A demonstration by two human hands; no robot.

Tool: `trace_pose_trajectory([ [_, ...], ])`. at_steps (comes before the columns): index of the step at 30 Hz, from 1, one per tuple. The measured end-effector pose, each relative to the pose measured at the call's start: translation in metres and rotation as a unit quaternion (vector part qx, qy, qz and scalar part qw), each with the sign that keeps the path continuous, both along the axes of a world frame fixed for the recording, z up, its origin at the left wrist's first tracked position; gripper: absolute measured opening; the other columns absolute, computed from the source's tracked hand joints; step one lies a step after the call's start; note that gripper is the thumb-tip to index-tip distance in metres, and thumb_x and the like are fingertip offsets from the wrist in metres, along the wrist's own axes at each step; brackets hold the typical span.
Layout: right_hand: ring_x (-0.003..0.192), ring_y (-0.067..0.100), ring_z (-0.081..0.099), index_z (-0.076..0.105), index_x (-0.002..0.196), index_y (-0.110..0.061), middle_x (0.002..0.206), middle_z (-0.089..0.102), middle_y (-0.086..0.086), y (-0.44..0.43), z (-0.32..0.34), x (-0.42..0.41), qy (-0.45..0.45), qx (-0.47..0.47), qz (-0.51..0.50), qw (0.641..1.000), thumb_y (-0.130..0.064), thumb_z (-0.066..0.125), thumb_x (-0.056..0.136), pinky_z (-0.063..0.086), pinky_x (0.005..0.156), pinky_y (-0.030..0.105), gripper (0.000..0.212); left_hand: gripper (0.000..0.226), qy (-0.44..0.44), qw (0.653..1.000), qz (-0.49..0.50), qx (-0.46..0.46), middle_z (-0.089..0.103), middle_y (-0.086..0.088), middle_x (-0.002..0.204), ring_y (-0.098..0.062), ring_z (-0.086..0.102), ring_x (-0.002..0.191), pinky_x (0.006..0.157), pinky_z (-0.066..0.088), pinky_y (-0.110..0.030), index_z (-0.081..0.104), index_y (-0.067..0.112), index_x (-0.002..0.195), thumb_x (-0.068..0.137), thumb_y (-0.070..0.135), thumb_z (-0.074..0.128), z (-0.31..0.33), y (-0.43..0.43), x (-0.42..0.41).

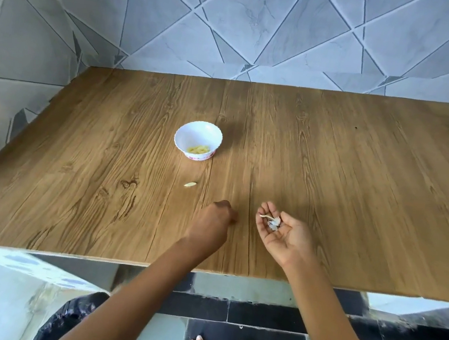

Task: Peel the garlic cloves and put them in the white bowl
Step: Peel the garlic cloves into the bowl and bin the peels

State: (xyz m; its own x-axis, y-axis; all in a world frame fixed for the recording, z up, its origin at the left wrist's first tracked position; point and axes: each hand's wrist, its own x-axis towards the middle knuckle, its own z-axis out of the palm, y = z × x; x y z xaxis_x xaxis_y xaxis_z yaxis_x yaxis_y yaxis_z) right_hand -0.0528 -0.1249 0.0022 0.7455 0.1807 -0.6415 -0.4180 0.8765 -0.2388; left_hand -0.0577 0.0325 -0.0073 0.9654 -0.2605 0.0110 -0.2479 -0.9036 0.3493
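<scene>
Forearms are reaching over the table [98, 210] edge. Leftmost, the white bowl [194, 133] is holding peeled cloves [199, 149], and a loose clove [190, 184] is lying near it. The left hand [215, 220] is curling knuckles-down; I cannot tell whether it is holding anything. The right hand [281, 231] is cupping papery skins [273, 222] palm-up, fingers relaxed, probably to keep the litter together.

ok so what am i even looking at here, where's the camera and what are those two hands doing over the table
There is no machine here: one camera sits on a person's head, looking down past their arms. The wooden table carries a white bowl with yellowish peeled cloves inside, and one loose clove lies nearer the person. The right hand is palm up, cupping papery garlic skins. The left hand has its fingers curled down at the table; whether it holds anything is hidden.
</scene>
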Motion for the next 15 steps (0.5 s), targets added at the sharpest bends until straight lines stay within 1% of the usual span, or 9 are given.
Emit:
trace_pose_trajectory([
  [2,0.087,0.026,0.063,0.061,0.097,0.007,0.089,0.066,0.018,-0.006,0.001,-0.003,-0.004,-0.001,-0.003,1.000,-0.010,0.037,0.098,0.052,0.077,0.034,0.029,0.029,0.000,0.999,-0.032,0.014,0.063,-0.004,0.113,-0.019,0.063,0.095,0.083,0.051,-0.029,0.067,0.012,0.114,0.095,0.006,0.047,0.000,-0.014,-0.011],
  [4,0.086,0.025,0.063,0.061,0.096,0.007,0.088,0.066,0.017,-0.011,0.002,-0.002,-0.012,-0.002,-0.001,1.000,-0.010,0.036,0.099,0.052,0.078,0.033,0.030,0.026,-0.005,0.998,-0.044,0.042,0.064,-0.004,0.109,-0.020,0.063,0.092,0.081,0.052,-0.032,0.068,0.011,0.110,0.096,0.011,0.046,0.002,-0.025,-0.018],
  [8,0.087,0.025,0.063,0.060,0.100,0.007,0.090,0.065,0.017,-0.020,0.002,-0.001,-0.021,0.008,0.017,1.000,-0.010,0.036,0.098,0.052,0.076,0.034,0.029,0.026,-0.004,0.999,-0.019,0.050,0.067,-0.005,0.105,-0.022,0.064,0.092,0.081,0.052,-0.034,0.069,0.014,0.107,0.094,0.010,0.048,0.004,-0.032,-0.016],
  [11,0.088,0.025,0.062,0.060,0.099,0.006,0.091,0.064,0.017,-0.023,0.001,-0.002,-0.020,0.007,0.028,0.999,-0.009,0.036,0.098,0.052,0.075,0.033,0.029,0.021,0.005,0.998,-0.001,0.069,0.068,-0.008,0.100,-0.025,0.065,0.088,0.079,0.054,-0.036,0.068,0.012,0.104,0.091,0.008,0.052,0.006,-0.039,-0.009],
  [13,0.087,0.025,0.062,0.060,0.098,0.006,0.091,0.064,0.017,-0.026,0.001,-0.002,-0.018,0.007,0.042,0.999,-0.010,0.036,0.099,0.052,0.076,0.033,0.029,0.013,0.020,0.998,0.021,0.054,0.069,-0.009,0.091,-0.025,0.065,0.082,0.075,0.054,-0.034,0.068,0.009,0.094,0.086,0.007,0.058,0.010,-0.037,-0.004],
  [15,0.086,0.025,0.062,0.061,0.097,0.006,0.091,0.064,0.017,-0.025,0.002,-0.002,-0.017,0.011,0.062,0.998,-0.011,0.036,0.099,0.052,0.077,0.033,0.030,0.006,0.049,0.996,0.070,-0.022,0.068,-0.006,0.080,-0.019,0.062,0.071,0.066,0.049,-0.027,0.068,0.006,0.082,0.079,0.003,0.063,0.018,-0.024,0.003],
])
